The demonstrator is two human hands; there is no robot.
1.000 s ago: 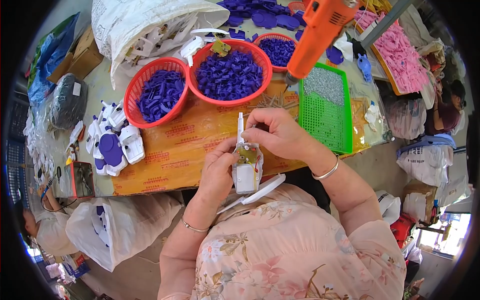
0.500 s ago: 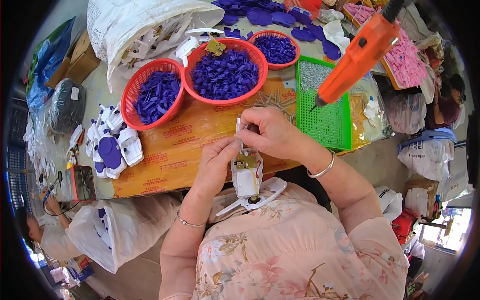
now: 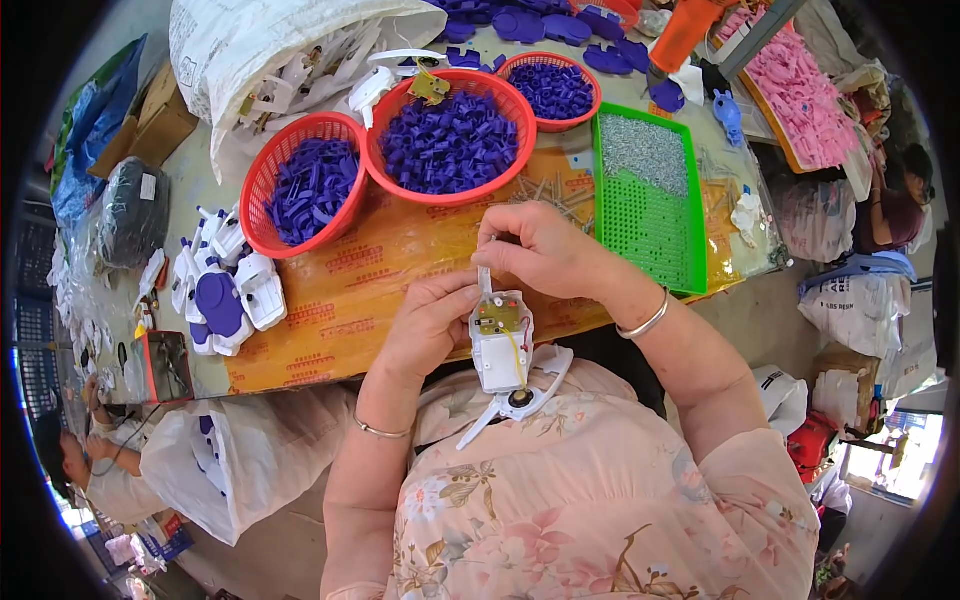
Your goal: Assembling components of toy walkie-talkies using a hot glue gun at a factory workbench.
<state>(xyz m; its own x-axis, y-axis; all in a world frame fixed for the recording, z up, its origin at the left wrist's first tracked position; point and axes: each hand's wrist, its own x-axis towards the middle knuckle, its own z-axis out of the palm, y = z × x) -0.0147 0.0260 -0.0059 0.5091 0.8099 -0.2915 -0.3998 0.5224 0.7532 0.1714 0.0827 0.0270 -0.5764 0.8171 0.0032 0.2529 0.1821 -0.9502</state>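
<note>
In front of my body I hold a white plastic housing, its inside facing up. A small circuit board with thin red and yellow wires sits in it. My left hand is closed on the housing's upper left edge. My right hand is above it, thumb and fingers pinched at a narrow translucent strip that rises from the housing's top end. The fingers hide the strip's tip. Against my blouse, below the housing, lies a curved white plastic part with a dark round piece in it.
Red baskets of small purple parts stand ahead. A green tray of screws is at right, with an orange electric screwdriver hanging beyond. White and purple housings are piled at left, near a white sack. Other people sit at both sides.
The hanging orange screwdriver has swung away, up and to the right, uncovering the green tray. The housing has shifted slightly right and the curved part has turned. Both hands keep their hold.
</note>
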